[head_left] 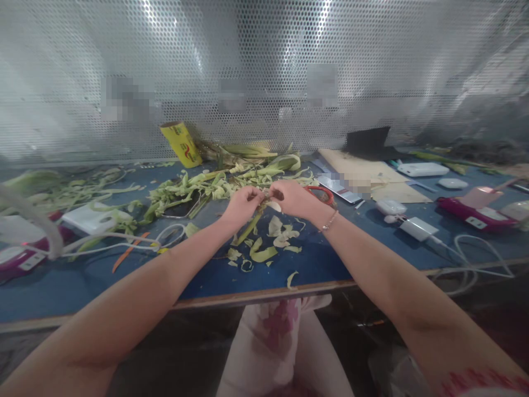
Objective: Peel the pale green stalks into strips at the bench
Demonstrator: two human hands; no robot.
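Note:
Over the middle of the blue table [322, 267], my left hand [243, 205] and my right hand [290, 197] almost touch. The left fingers are pinched on the upper part of a thin green stem [248, 227], which slants down toward the table. My right hand is closed beside them, thumb and forefinger together on something small that I cannot make out. A pale petal [273, 206] shows just under the right fingers. Below lie loose pale petals [281, 234] and a curled green piece [263, 253]. Behind the hands spreads a heap of green leaves and stalks [219, 184].
A yellow tube [182, 144] leans at the back left. Red-handled scissors [320, 194] lie by my right wrist. Further right are cardboard [359, 168], a white charger [418, 228], a cable [463, 259] and a magenta device [475, 215]. A white box [97, 218] stands at left.

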